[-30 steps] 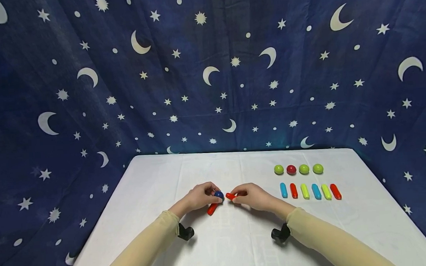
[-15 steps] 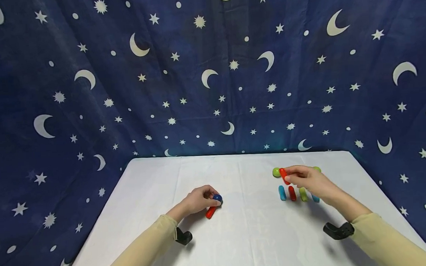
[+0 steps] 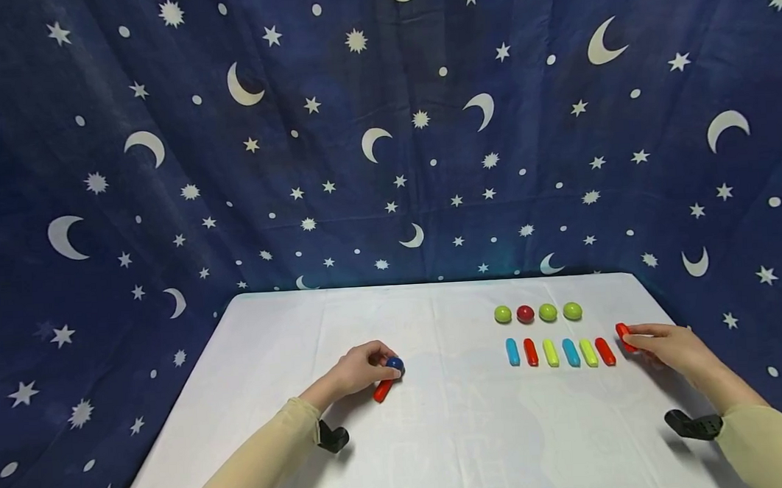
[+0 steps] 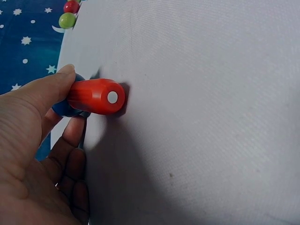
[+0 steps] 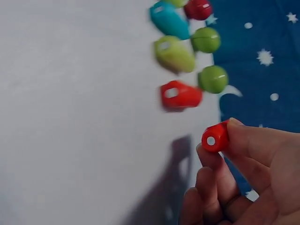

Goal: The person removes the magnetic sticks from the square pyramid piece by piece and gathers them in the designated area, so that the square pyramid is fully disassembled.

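Observation:
My left hand (image 3: 358, 369) pinches a blue ball (image 3: 395, 364) left of the table's middle. A red magnetic rod (image 4: 96, 96) joins the ball and points toward me; a pale round disc shows in its end. At the far right, my right hand (image 3: 668, 349) holds another red magnetic rod (image 3: 624, 337) between thumb and fingertips, close over the cloth. In the right wrist view this second rod (image 5: 215, 138) shows its disc end-on, and the hand's shadow falls on the cloth beside it.
A row of blue, red and yellow rods (image 3: 571, 352) lies just left of my right hand. Behind it is a row of balls, green ones (image 3: 547, 312) and one red ball (image 3: 525, 313). A dark star-patterned curtain (image 3: 385, 126) hangs behind the white-covered table (image 3: 467, 431).
My right hand has carried its red rod from beside the blue ball, over the rows, to their right end. My left hand keeps its grip on the ball in place.

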### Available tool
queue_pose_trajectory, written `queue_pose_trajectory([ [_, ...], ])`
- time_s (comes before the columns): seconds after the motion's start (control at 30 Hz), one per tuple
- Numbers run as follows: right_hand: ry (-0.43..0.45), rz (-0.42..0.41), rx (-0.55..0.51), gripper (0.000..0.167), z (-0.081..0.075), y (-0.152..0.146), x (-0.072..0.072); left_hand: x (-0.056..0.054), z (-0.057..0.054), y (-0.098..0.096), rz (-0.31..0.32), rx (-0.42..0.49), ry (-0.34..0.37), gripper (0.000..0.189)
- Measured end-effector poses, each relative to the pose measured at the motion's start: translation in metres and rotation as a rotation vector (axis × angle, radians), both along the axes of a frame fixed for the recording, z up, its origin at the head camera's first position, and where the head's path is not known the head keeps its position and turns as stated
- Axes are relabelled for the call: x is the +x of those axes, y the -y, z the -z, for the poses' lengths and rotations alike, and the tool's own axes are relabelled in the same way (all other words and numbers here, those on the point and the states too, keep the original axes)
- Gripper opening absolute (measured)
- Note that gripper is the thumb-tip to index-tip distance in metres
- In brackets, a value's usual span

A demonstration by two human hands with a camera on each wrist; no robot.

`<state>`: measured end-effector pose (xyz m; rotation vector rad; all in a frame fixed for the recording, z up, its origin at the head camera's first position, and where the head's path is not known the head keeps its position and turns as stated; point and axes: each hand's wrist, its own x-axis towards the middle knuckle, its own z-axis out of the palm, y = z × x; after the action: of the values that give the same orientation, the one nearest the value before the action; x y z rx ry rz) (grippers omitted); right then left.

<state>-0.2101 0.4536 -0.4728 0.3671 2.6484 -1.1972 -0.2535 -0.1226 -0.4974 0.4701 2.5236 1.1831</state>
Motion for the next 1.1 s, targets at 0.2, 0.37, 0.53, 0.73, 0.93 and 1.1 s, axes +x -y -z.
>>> queue_pose_trajectory([
  [0.2,-0.003,0.019,0.026,0.073,0.019,0.000,0.003,0.000,-0.001,-0.002,0.001,-0.021,0.004,0.028],
  [0.37,-0.025,0.033,0.064,0.067,0.022,0.001,0.003,0.001,-0.002,-0.002,0.003,-0.010,-0.002,0.029],
  [0.53,-0.040,0.029,0.071,0.063,0.025,0.001,0.004,0.000,-0.001,-0.001,0.004,0.002,-0.004,0.028],
  [0.73,-0.042,0.035,0.061,0.062,0.028,-0.001,0.004,0.000,0.001,-0.001,0.000,0.005,-0.003,0.028],
  [0.93,-0.041,0.034,0.063,0.063,0.028,-0.002,0.005,0.000,0.002,-0.001,0.000,0.008,-0.004,0.029],
  [1.1,-0.082,0.074,0.088,0.062,0.023,0.003,0.008,0.001,0.000,-0.001,0.001,0.003,-0.005,0.029],
])
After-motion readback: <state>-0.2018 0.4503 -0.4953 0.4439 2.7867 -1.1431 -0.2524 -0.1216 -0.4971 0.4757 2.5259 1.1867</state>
